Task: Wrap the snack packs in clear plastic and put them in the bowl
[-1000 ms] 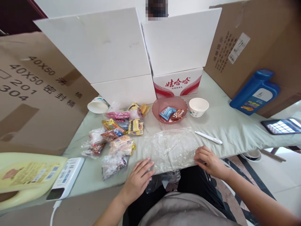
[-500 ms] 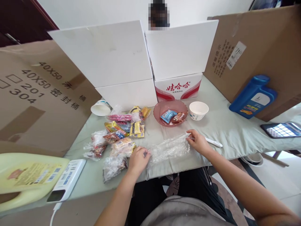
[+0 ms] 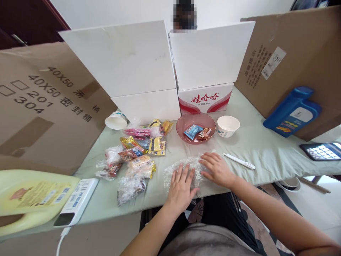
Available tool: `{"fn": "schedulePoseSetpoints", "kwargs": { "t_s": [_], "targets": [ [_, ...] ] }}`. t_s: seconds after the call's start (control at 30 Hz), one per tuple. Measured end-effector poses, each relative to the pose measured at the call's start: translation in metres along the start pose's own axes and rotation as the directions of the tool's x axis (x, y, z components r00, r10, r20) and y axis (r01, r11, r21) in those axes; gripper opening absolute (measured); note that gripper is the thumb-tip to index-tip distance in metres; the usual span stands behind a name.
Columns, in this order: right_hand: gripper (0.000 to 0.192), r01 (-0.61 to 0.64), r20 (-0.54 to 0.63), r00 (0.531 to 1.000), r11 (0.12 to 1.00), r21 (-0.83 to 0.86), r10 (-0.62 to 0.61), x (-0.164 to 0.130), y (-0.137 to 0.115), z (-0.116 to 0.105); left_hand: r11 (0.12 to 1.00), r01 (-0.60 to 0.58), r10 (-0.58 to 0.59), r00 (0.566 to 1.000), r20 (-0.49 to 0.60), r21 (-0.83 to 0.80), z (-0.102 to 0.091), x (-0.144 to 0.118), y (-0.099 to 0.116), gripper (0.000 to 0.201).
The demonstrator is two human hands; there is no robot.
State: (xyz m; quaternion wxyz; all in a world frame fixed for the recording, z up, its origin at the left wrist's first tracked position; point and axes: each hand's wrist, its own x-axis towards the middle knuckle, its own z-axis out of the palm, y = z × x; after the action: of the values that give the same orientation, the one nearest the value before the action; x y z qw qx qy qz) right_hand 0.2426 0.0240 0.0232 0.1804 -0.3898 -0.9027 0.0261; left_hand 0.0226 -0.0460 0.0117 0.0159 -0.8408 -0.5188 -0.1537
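Okay, so our left hand (image 3: 181, 188) and right hand (image 3: 217, 169) are lying nearly flat, fingers extended and a bit spread, pressing on stuff rather than gripping any. Right under those fingers, crumpled clear plastic (image 3: 196, 168) is lying on the wrinkled surface (image 3: 157, 192). With flat pressure only, it could be skidding or bunching up, we're guessing. Left of our left fingers, wrapped snacks (image 3: 135, 156) are sitting close enough that a wide sweep might be dragging them. Just right of our right fingers, a slim white tool (image 3: 239, 161) is waiting to get elbowed. Beyond our fingertips, the pink bowl (image 3: 181, 125) and paper cup (image 3: 227, 131) are standing side by side; a careless reach could be tipping the light cup.
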Motion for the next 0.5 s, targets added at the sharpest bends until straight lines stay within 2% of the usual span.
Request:
{"fn": "schedulePoseSetpoints", "kwargs": {
  "t_s": [0.07,0.13,0.27,0.33,0.4,0.5],
  "targets": [
    [0.065,0.095,0.131,0.986,0.995,0.034,-0.099,-0.004,-0.002,0.008,0.999,0.026,-0.028,0.997,0.075,0.028,0.01,-0.006,0.002,0.069],
    [0.079,0.09,0.196,0.976,0.995,0.037,-0.096,-0.01,0.001,0.013,0.998,0.04,-0.044,0.995,0.094,0.038,0.011,-0.013,0.0,0.072],
    [0.088,0.097,0.199,0.974,0.994,0.049,-0.105,-0.033,0.015,0.003,1.0,0.015,-0.015,1.0,0.021,0.02,-0.005,-0.029,-0.012,0.066],
    [0.091,0.093,0.181,0.978,0.994,0.058,-0.102,-0.052,0.019,-0.005,1.0,0.012,-0.013,1.0,-0.007,-0.009,-0.012,-0.04,-0.024,0.056],
    [0.084,0.058,0.153,0.986,0.997,0.056,-0.066,-0.074,0.019,-0.01,0.998,-0.03,0.03,1.0,-0.006,-0.054,-0.016,-0.054,-0.036,0.04],
    [0.047,-0.009,0.101,0.995,0.998,0.059,0.003,-0.102,0.008,-0.014,0.979,-0.146,0.144,0.989,-0.022,-0.142,-0.018,-0.071,-0.05,0.02]
  ]
}}
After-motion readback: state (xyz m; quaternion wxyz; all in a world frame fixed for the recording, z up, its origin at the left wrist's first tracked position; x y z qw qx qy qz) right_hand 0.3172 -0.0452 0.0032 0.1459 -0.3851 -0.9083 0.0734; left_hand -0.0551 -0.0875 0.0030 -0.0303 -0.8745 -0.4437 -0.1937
